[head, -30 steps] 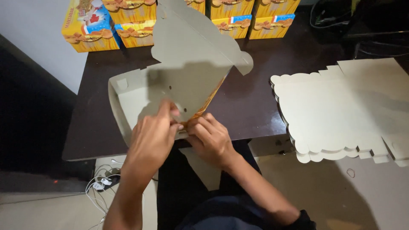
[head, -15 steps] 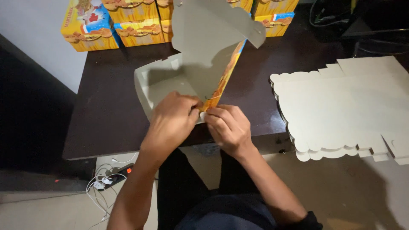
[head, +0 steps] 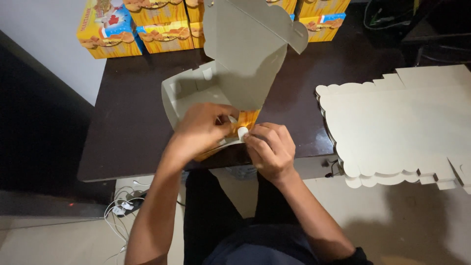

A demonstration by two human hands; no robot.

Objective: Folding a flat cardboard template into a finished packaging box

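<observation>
A half-folded cardboard box [head: 235,64], grey inside and orange-printed outside, lies on the dark table [head: 132,132] with its scalloped lid flap standing up. My left hand [head: 201,130] grips the box's near wall and presses on a flap. Beside it, my right hand [head: 270,147] pinches a small tab at the box's near corner, fingers closed on the cardboard. The two hands nearly touch at the near edge of the table.
A stack of flat, unfolded grey box blanks [head: 407,127] with scalloped edges lies at the right, overhanging the table. Finished yellow-orange boxes [head: 162,24] line the far edge. Cables and a power strip [head: 125,206] lie on the floor at the left.
The box has shifted right and toward me, and both hands moved with it. The raised lid flap now stands more upright; the hands have closed in on the near corner tab.
</observation>
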